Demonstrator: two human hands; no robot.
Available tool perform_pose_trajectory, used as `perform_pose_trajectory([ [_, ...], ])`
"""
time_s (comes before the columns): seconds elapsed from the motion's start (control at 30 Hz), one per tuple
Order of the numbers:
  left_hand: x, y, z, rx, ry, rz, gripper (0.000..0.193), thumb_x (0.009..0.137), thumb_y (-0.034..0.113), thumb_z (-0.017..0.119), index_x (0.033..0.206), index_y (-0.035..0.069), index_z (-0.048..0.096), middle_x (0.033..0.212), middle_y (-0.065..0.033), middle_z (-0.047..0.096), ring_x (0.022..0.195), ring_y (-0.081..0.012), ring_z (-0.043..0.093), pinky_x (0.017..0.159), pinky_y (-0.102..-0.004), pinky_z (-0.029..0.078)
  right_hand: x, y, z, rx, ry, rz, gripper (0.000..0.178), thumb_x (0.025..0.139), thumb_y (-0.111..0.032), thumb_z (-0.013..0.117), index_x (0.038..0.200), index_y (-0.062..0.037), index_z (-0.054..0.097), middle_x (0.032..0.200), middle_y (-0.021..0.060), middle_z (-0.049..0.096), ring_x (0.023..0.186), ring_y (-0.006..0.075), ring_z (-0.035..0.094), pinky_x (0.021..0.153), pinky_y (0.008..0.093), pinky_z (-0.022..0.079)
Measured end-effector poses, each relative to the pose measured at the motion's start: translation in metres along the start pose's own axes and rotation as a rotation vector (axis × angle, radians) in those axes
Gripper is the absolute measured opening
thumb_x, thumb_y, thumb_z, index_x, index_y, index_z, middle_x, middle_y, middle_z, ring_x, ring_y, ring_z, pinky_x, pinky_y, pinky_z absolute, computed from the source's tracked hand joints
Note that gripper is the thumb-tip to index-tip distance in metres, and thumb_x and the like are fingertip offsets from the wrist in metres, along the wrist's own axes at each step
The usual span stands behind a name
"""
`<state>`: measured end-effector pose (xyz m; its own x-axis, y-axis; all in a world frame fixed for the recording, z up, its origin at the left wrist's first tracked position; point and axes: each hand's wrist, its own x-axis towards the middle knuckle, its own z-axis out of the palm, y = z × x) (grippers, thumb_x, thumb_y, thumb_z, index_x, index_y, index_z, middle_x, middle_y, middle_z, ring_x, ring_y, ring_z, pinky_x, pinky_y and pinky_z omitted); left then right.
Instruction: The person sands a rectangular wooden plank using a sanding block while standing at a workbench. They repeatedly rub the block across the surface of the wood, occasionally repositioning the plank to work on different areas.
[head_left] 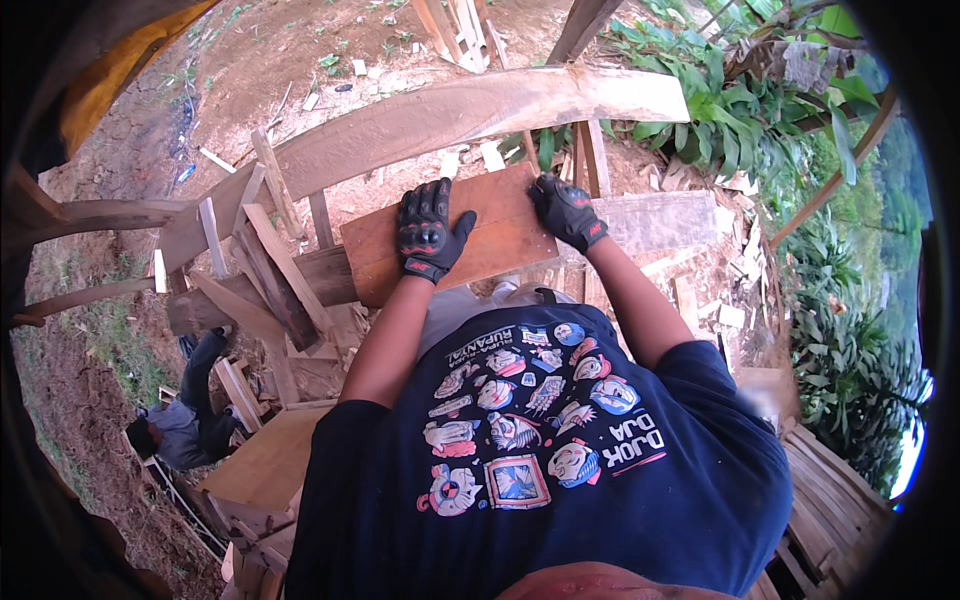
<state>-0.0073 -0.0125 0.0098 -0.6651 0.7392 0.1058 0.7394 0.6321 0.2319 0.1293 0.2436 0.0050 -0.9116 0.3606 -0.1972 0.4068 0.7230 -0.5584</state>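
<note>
In the head view, our board (495,222) lies on the near side of the long plank (480,108). Our left hand (427,232) rests flat on the board; our right hand (568,212) bends over its right end, grip unclear. We should press evenly to steady it.

Orange-brown board (503,222); navy printed shirt (545,435)

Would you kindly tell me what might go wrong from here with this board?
The reddish-brown board might slide or tip if the left hand, flat on top, and the right hand, at its right end, press unevenly. The slanting wood pieces left of the board might be knocked if it swings that way. Wood scraps littering the ground could make footing unsure.
</note>
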Motion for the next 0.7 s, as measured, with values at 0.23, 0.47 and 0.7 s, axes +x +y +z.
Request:
perform_pose_trajectory([
  [0.23, 0.001, -0.002, -0.002, -0.035, -0.012, -0.017, 0.079, 0.102, 0.06, 0.064, 0.158, 0.006, 0.053, 0.154, -0.0195, 0.061, 0.144, -0.0403, 0.053, 0.128, -0.0555, 0.034, 0.067, -0.007, -0.016, -0.035, 0.053, -0.113, 0.028, 0.108, -0.031, 0.058, 0.112, -0.0059, 0.068, 0.107, 0.0283, 0.075, 0.099, 0.0491, 0.072, 0.084, 0.0587, 0.057],
  [0.47, -0.002, -0.003, -0.003, -0.054, -0.003, -0.048, 0.078, 0.101, 0.06, 0.066, 0.157, 0.007, 0.055, 0.154, -0.0195, 0.061, 0.145, -0.04, 0.053, 0.128, -0.0555, 0.034, -0.068, 0.007, 0.021, -0.027, 0.023, -0.039, 0.029, 0.109, -0.032, 0.058, 0.109, -0.005, 0.068, 0.101, 0.0266, 0.072, 0.095, 0.0498, 0.07, 0.082, 0.0583, 0.056],
  [0.7, -0.002, -0.002, -0.002, -0.039, -0.01, -0.037, 0.079, 0.101, 0.06, 0.065, 0.158, 0.007, 0.054, 0.154, -0.0207, 0.06, 0.146, -0.042, 0.051, 0.129, -0.0564, 0.033, -0.081, -0.002, 0.018, -0.048, 0.003, 0.069, 0.025, 0.109, -0.029, 0.057, 0.111, -0.0076, 0.071, 0.107, 0.0226, 0.075, 0.101, 0.0445, 0.073, 0.087, 0.0559, 0.058],
])
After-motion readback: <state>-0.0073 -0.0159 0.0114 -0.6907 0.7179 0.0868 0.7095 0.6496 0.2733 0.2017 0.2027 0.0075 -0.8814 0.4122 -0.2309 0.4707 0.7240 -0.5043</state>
